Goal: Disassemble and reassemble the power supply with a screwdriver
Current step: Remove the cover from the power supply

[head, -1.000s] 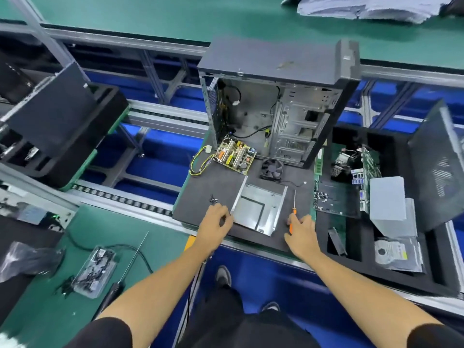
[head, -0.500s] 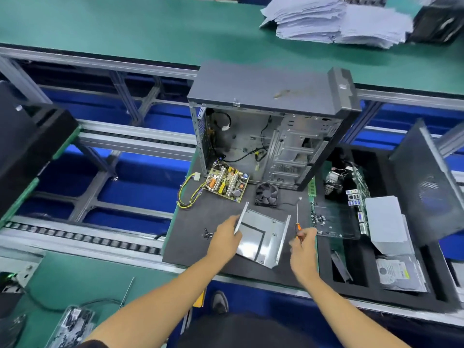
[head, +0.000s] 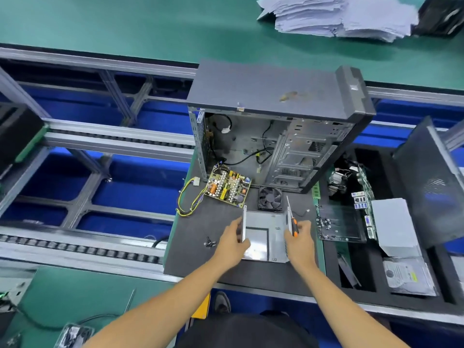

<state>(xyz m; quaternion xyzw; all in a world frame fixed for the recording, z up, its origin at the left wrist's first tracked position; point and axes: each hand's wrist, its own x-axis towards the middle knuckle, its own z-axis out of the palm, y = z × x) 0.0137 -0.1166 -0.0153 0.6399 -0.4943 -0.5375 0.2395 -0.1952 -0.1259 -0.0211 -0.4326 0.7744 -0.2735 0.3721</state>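
Head camera, looking down at a workbench. A dark grey mat (head: 200, 257) lies across a conveyor frame, with green tabletops near left and far.

In the middle of the mat sits the power supply's bare metal shell (head: 266, 237), a shallow silver tray with upright side walls on its left and right. The left hand (head: 232, 243) grasps the left wall, fingers curled over its edge. The right hand (head: 300, 243) is at the right wall and clasps a screwdriver (head: 292, 223) with an orange and black handle; its thin shaft points away from the person, along that wall. Whether the right hand also touches the shell I cannot tell.

Just beyond the shell, to the left, lies the supply's circuit board (head: 228, 188), yellow-green and crowded with parts, with a loop of yellow and dark wires (head: 188, 199) trailing to its left. To the board's right, a small black fan (head: 270, 198) lies flat. A few dark screws (head: 209, 243) lie on the mat, left of the left hand.

Behind these stands an open computer case (head: 276, 126), its inside facing the person, loose cables hanging within.

To the right, a black foam tray (head: 371, 285) holds circuit boards and a disk drive (head: 406, 275). Far right, a stack of papers (head: 336, 16) rests on the far green table.
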